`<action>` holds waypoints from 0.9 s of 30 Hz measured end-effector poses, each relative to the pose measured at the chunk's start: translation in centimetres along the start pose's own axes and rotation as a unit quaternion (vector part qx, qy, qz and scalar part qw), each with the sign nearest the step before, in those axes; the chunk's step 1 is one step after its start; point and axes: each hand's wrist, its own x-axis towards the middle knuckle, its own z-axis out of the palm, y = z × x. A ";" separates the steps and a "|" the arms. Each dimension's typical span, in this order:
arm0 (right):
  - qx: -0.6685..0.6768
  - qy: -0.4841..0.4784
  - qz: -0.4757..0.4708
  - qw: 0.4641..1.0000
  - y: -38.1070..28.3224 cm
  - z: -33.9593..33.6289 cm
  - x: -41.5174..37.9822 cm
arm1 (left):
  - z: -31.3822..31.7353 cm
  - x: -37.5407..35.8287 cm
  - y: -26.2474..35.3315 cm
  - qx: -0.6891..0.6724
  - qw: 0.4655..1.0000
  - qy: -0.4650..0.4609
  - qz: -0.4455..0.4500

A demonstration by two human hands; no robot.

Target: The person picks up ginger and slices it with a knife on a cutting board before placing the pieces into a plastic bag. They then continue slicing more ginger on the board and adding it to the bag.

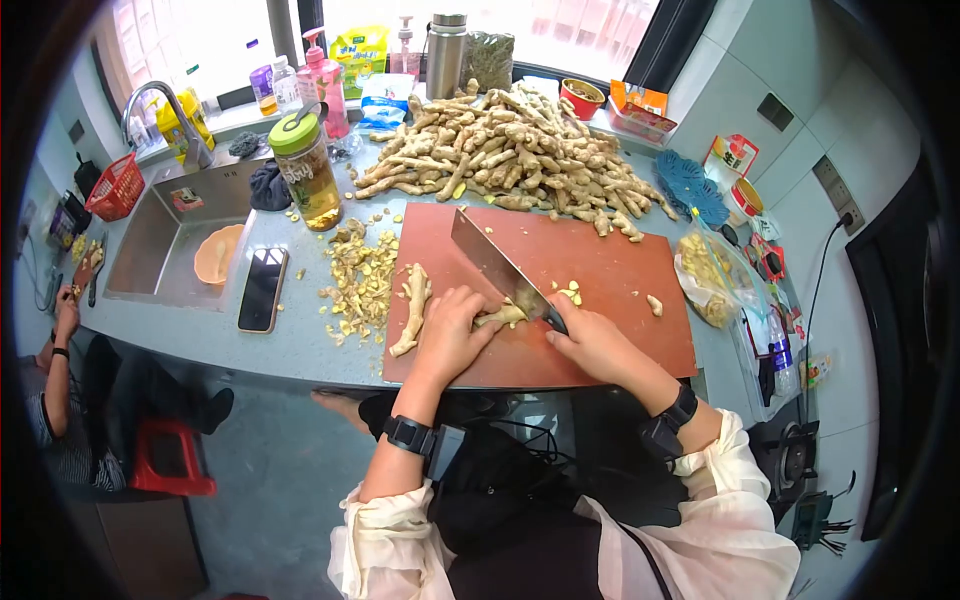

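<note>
My right hand (592, 345) is wrapped round the black handle of a cleaver (490, 255), whose blade stands over the red-brown cutting board (600, 255). Under the blade's near end lies a piece of ginger (503, 315), pressed by the fingers of my left hand (455, 328). Left of that hand a longer ginger root (411, 308) rests on the board. A few yellow slices (570, 292) are just beyond the handle, and a small ginger piece (655, 305) lies farther right. Behind the board rises a large heap of ginger (510, 150).
Ginger scraps (360, 275), a phone (263, 290) and a green-lidded jar (305, 180) are left of the board. The sink (150, 255) lies farther left. A bag of slices (705, 270) stands at the right. Another person's hand (66, 312) is at the far left, above a red stool (172, 458).
</note>
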 end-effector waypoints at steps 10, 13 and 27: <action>-0.055 -0.061 0.032 0.996 -0.9 -2.1 -4.1 | -0.2 0.0 0.5 0.004 1.000 0.008 0.008; -0.036 -0.030 0.028 0.998 -0.7 -0.3 -2.4 | -0.2 0.1 0.2 -0.001 1.000 0.001 0.009; 0.069 0.003 0.001 0.998 0.1 -3.8 -4.2 | -0.1 0.2 0.4 0.005 0.999 0.018 0.028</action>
